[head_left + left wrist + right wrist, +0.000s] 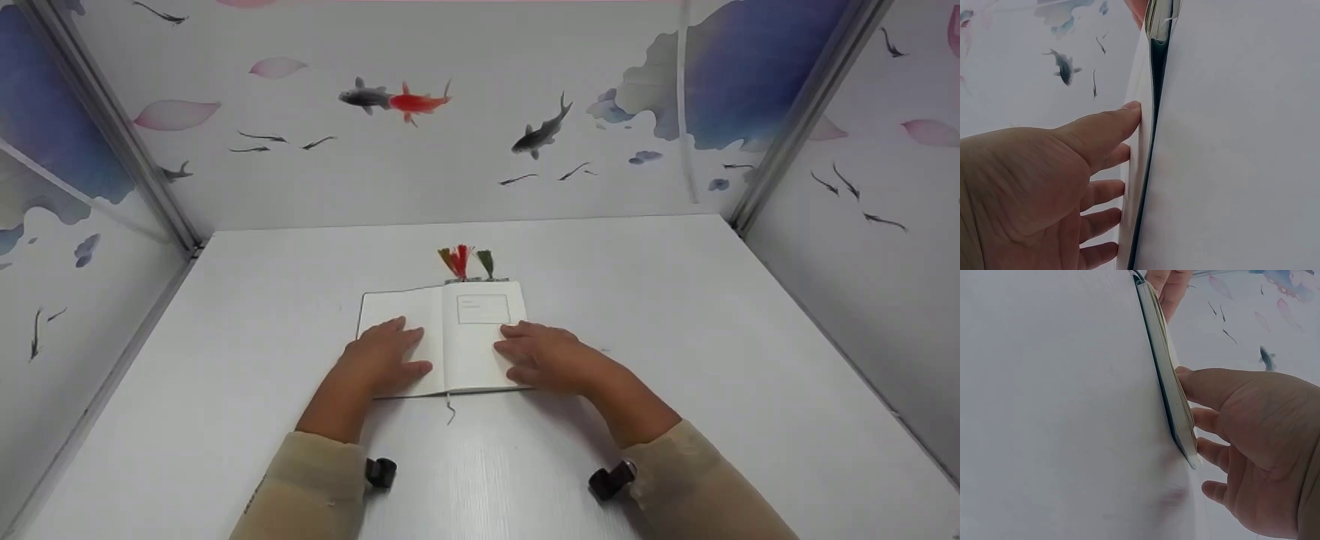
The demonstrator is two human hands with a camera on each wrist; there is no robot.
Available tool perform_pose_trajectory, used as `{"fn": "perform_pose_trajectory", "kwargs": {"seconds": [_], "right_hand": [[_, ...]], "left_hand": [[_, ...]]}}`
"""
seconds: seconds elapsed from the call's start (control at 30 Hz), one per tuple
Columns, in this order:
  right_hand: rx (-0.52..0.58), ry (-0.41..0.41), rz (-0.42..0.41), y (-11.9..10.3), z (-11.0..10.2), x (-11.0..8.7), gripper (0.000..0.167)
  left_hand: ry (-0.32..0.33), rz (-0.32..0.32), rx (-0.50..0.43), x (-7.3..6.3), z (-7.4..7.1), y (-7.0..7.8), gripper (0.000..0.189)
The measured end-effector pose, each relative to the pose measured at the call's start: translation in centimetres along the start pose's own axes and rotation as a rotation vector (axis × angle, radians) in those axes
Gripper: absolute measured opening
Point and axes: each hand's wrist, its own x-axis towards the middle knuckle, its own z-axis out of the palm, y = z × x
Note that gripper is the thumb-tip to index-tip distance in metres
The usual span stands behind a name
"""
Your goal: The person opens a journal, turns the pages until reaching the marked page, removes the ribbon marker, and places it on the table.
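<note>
An open notebook [472,352] with a dark cover lies on the white table, showing a blank left page and a printed box on the right page. My left hand [386,356] rests on the left page with fingers spread. On the right page, near its outer edge, lies my right hand [544,356], fingers extended. The left wrist view shows my left fingertips on the thin front cover [1141,191]. In the right wrist view my right fingertips touch the thick page block [1165,371]. Red, yellow and green tassels [461,261] stick out above the notebook's top edge.
The white table [262,300] is enclosed by panels [480,172] painted with fish and petals. A thin ribbon [451,411] hangs from the notebook's lower edge onto the table. Black wrist devices [611,480] sit by both sleeve cuffs.
</note>
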Motion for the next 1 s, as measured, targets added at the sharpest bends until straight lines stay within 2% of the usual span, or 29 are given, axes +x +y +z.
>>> {"fn": "perform_pose_trajectory", "kwargs": {"seconds": [0.23, 0.37, 0.63, 1.0], "right_hand": [[0.012, 0.043, -0.022, 0.0, -0.2, -0.3, 0.049], [0.016, 0.062, -0.007, -0.2, -0.4, -0.5, 0.045], [-0.007, 0.054, 0.033, -0.5, -0.5, -0.5, 0.055], [0.055, 0.047, -0.01, 0.0, -1.2, -1.2, 0.053]], "left_hand": [[-0.003, -0.011, 0.011, 0.3, 0.2, 0.0, 0.074], [-0.003, -0.014, 0.002, 0.3, 0.2, 0.0, 0.075], [-0.004, -0.015, -0.007, 0.0, 0.1, 0.2, 0.075], [-0.012, 0.007, -0.007, -0.1, -0.2, -0.1, 0.073]]}}
